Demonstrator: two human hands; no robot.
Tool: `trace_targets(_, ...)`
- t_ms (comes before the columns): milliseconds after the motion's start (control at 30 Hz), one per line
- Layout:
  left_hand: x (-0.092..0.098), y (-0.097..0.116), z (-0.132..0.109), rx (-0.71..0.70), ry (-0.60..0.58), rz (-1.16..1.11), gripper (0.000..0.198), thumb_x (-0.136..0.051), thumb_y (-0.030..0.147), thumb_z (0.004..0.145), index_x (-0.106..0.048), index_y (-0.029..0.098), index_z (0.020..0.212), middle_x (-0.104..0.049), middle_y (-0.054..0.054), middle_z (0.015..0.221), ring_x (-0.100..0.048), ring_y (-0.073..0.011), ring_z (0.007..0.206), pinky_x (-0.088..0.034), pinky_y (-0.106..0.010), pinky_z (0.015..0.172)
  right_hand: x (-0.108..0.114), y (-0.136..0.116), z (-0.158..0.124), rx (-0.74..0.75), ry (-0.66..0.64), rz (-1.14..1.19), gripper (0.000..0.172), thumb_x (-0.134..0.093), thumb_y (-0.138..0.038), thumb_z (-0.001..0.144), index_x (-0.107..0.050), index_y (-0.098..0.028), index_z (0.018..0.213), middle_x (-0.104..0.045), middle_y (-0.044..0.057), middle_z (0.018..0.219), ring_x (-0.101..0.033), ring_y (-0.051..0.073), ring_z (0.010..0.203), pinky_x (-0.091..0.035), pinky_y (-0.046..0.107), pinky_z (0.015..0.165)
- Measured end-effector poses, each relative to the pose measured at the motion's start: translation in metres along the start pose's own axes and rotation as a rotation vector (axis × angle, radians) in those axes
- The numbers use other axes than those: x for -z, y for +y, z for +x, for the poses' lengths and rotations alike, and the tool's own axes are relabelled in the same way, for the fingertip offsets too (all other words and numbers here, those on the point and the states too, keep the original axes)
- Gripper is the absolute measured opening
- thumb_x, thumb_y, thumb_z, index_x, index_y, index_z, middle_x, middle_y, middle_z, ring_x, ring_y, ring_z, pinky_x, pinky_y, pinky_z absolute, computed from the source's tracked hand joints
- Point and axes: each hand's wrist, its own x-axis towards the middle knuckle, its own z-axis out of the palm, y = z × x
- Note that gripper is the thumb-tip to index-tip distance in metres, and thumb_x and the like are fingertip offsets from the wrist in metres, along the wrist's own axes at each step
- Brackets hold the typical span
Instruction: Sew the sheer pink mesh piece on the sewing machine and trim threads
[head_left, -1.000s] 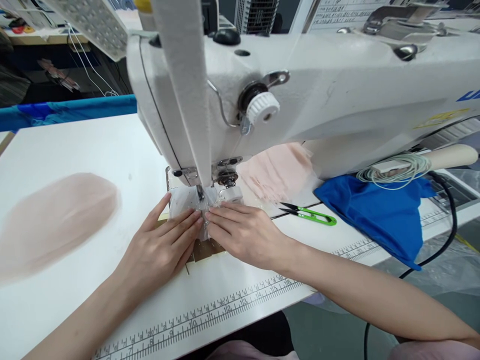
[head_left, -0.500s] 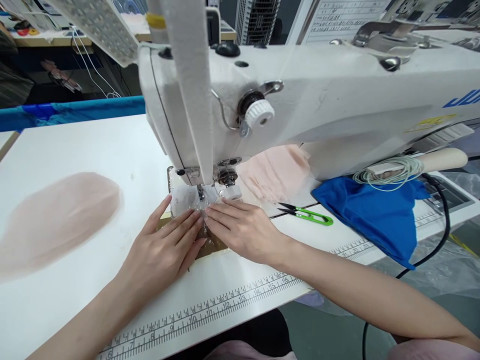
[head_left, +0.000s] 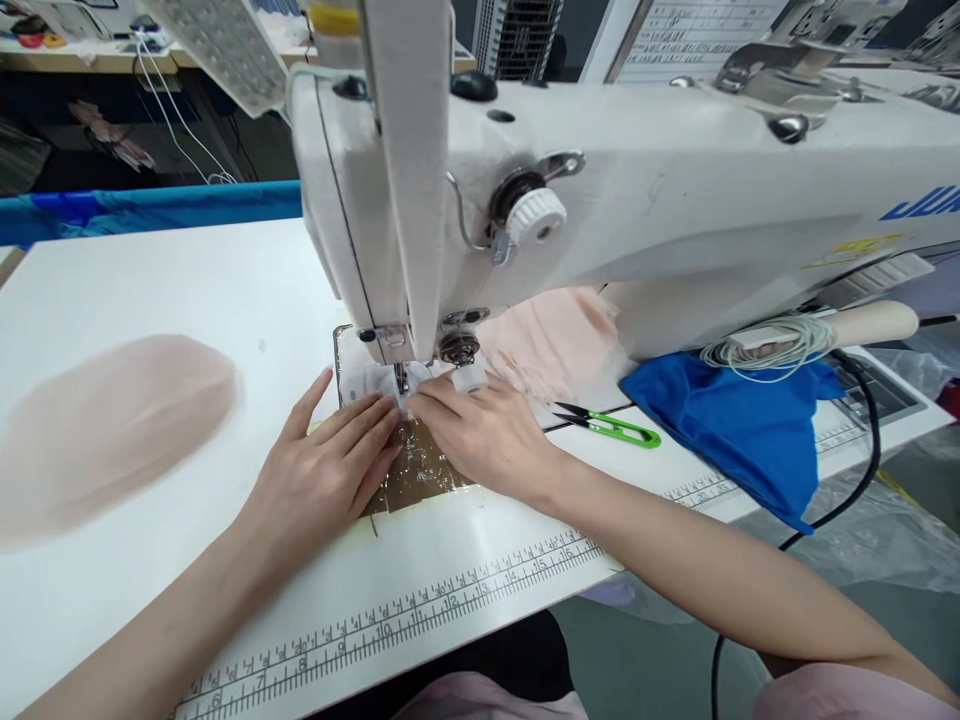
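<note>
Cloth (head_left: 112,440), pink and sheer, lies flat at the left of the white tabletop (head_left: 247,280). Next, the person's left hand (head_left: 322,465) rests with fingers extended, its grip not closed, fingertips just beside the presser foot (head_left: 401,378). A thin whitish piece (head_left: 364,383) lies at that foot, beneath the head of the sewing machine (head_left: 660,180), just beyond the fingertips. The right hand (head_left: 487,430) bends in from the other side; its fingertips are partly hidden, so whether that grip pinches anything cannot be told. Such filmy material probably calls for light, even pressure, no tugging, and fingers clear of the foot. Farther right lie layered pink pieces (head_left: 559,335), green snips (head_left: 622,431) and blue fabric (head_left: 735,430), none in a container.
</note>
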Motion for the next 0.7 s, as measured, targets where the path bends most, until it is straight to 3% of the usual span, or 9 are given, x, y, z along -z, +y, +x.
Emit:
trace_targets(167, -0.001, -0.002, -0.002, 0.019, -0.001, 0.024, 0.027, -0.059, 0.014, 0.091, -0.065, 0.009, 0.117, -0.072, -0.013, 0.115, -0.069, -0.0262, 0.107, -0.034, -0.055, 0.116, -0.007, 0.004, 0.003, -0.006, -0.014, -0.014, 0.028, -0.048, -0.004, 0.091, -0.072, -0.019, 0.091, -0.074, 0.001, 0.085, -0.061, 0.014, 0.074, -0.042, 0.029, 0.07)
trace_targets(300, 0.0, -0.002, -0.002, 0.02, 0.007, 0.025, 0.029, -0.059, 0.014, 0.091, -0.063, 0.008, 0.118, -0.071, -0.013, 0.116, -0.068, -0.026, 0.107, -0.035, -0.055, 0.115, -0.005, 0.007, 0.003, -0.129, -0.013, 0.114, 0.026, -0.05, -0.021, 0.098, -0.074, -0.019, 0.087, -0.072, 0.0, 0.078, -0.059, 0.014, 0.069, -0.043, 0.029, 0.07)
trace_targets(367, 0.0, -0.001, -0.002, 0.026, 0.01, 0.023, 0.029, -0.059, 0.014, 0.09, -0.064, 0.008, 0.118, -0.071, -0.013, 0.117, -0.068, -0.0259, 0.108, -0.035, -0.054, 0.115, -0.002, 0.007, 0.002, -0.121, -0.002, 0.138, 0.026, -0.05, -0.024, 0.098, -0.074, -0.019, 0.088, -0.072, 0.001, 0.082, -0.06, 0.015, 0.073, -0.043, 0.03, 0.074)
trace_targets(500, 0.002, 0.001, -0.002, 0.013, 0.008, 0.003, 0.024, -0.058, 0.013, 0.091, -0.066, 0.008, 0.114, -0.073, -0.011, 0.113, -0.069, -0.0254, 0.106, -0.035, -0.054, 0.115, 0.003, 0.004, -0.002, 0.038, 0.016, 0.115, 0.023, -0.049, -0.012, 0.092, -0.072, -0.015, 0.09, -0.074, 0.004, 0.094, -0.061, 0.017, 0.082, -0.042, 0.034, 0.083)
trace_targets(700, 0.002, 0.003, -0.003, -0.011, 0.017, 0.005, 0.025, -0.057, 0.013, 0.091, -0.068, 0.009, 0.113, -0.074, -0.011, 0.109, -0.071, -0.024, 0.101, -0.034, -0.052, 0.117, 0.002, 0.0, -0.005, 0.018, -0.008, 0.113, 0.036, -0.042, -0.001, 0.088, -0.07, -0.014, 0.107, -0.073, 0.003, 0.097, -0.06, 0.017, 0.082, -0.042, 0.031, 0.084)
